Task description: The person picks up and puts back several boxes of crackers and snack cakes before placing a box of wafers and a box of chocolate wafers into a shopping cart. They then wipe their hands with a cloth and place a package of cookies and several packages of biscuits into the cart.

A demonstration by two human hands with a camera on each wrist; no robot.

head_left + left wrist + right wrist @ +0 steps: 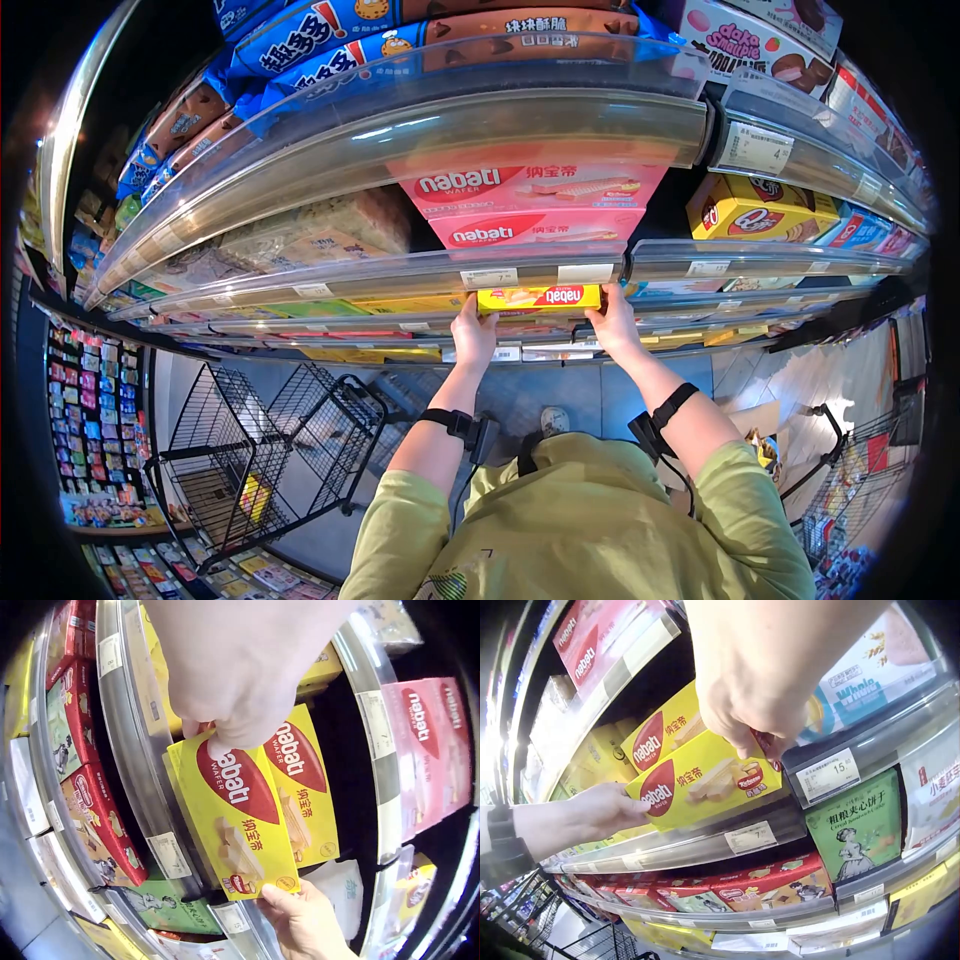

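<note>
Both hands hold a yellow Nabati wafer box (pixel 540 298) between them at the shelf front, one at each end. My left hand (pixel 474 330) grips the left end, its thumb over the front face in the left wrist view. At the other end my right hand (pixel 614 322) pinches the box, fingers bent over its top corner in the right wrist view. Right behind it, a second yellow wafer box (pixel 306 791) stands on the shelf, partly covered by the held one. A price label (pixel 751 837) sits on the shelf edge below the held box.
Pink Nabati boxes (pixel 530 185) fill the shelf above, behind a clear lip. Red biscuit boxes (pixel 772 883) and a green biscuit box (pixel 855 829) line lower shelving. A black wire cart (pixel 215 450) stands at the left, another cart (pixel 850 480) at the right.
</note>
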